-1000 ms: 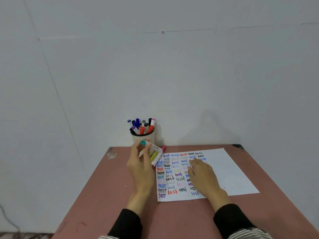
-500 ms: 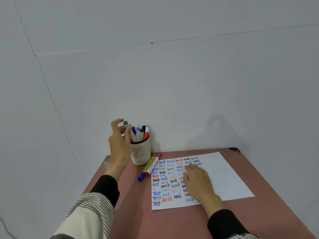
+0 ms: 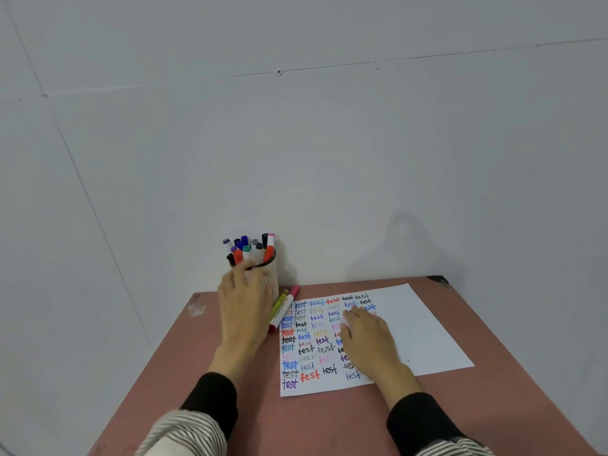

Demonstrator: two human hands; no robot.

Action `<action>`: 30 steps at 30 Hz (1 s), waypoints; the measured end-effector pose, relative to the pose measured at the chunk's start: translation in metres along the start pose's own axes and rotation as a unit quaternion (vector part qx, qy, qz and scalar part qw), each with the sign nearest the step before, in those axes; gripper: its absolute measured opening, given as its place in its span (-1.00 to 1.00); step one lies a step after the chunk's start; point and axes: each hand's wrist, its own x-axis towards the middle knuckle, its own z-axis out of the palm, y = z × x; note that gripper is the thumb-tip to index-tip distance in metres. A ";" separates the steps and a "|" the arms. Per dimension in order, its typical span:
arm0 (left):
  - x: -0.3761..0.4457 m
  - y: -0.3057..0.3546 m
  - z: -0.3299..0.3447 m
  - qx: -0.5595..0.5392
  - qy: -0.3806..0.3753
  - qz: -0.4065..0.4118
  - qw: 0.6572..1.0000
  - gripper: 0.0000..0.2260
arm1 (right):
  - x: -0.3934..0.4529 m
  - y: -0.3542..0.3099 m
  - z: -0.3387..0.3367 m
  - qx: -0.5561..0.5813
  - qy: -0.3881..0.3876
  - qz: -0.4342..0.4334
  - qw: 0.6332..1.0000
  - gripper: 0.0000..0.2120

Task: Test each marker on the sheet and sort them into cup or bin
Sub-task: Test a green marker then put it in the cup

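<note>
Beside cup (image 3: 263, 274): two markers (image 3: 282, 307) lying untested, judging by position; cup packed with sorted ones. Sheet (image 3: 411, 327) right of cup, mostly filled. Left hand (image 3: 245, 307) loose, empty; right hand (image 3: 368, 337) flat on sheet. Bin unseen.

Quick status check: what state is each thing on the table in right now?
cup: upright, full of capped markers
teal-capped marker: standing in the cup
yellow marker: lying beside the cup, capped
pink marker: lying beside it
sheet: flat, partly written on
left hand: open, in front of the cup
right hand: flat on the sheet
</note>
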 end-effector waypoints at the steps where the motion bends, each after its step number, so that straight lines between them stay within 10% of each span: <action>1: -0.010 0.002 0.007 0.022 -0.031 0.012 0.999 -0.80 | 0.000 0.000 -0.001 0.001 -0.001 0.001 1.000 -0.55; 10: -0.040 0.019 0.038 0.115 -0.164 -0.087 0.976 -0.65 | -0.001 -0.001 -0.003 -0.004 -0.004 0.000 1.000 -0.55; 15: -0.040 0.025 0.037 -0.063 -0.117 -0.044 0.990 -0.80 | -0.001 -0.003 -0.005 0.017 0.007 0.010 1.000 -0.54; 20: -0.035 0.030 0.026 -0.365 -0.126 -0.045 0.921 -0.86 | 0.002 -0.005 -0.012 0.032 0.158 0.016 0.987 -0.43; 25: -0.036 0.034 0.021 -0.373 -0.096 -0.017 0.923 -0.88 | 0.005 -0.010 -0.011 -0.003 0.279 -0.030 0.960 -0.32; 30: -0.039 0.036 0.021 -0.346 -0.095 0.029 0.933 -0.84 | 0.006 -0.009 -0.008 -0.063 0.326 -0.093 0.939 -0.62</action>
